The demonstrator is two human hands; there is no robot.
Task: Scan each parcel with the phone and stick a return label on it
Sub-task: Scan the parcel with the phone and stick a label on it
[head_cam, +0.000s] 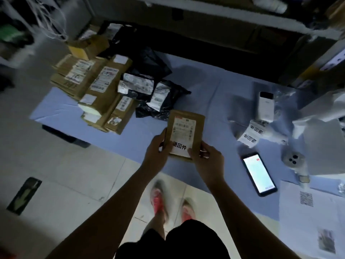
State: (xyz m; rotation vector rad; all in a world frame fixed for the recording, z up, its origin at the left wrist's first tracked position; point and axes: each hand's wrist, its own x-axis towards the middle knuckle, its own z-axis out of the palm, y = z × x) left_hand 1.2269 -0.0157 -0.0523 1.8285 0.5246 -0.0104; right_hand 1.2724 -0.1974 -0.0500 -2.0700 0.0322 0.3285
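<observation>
Dim room: a blue-covered table [205, 94] on pale tiles [74, 165]. Over its near edge the left hand [155, 148] grips a brown parcel [184, 126] by its left side, and the right hand [207, 157] pinches the lower right corner beside the return label [180, 146]. The lit phone [259, 173] lies to the right. Boxes [93, 86] and black bags [156, 94] are piled to the left.

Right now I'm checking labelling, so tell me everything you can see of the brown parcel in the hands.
The brown parcel is a flat envelope, kraft paper by its look, face up and slightly tilted over the near edge of the blue-covered table. A white shipping label with barcodes covers its upper face; below sits a white return label with bold black characters. The left hand grips its left edge, the right hand its lower right corner, thumb on that label.
</observation>
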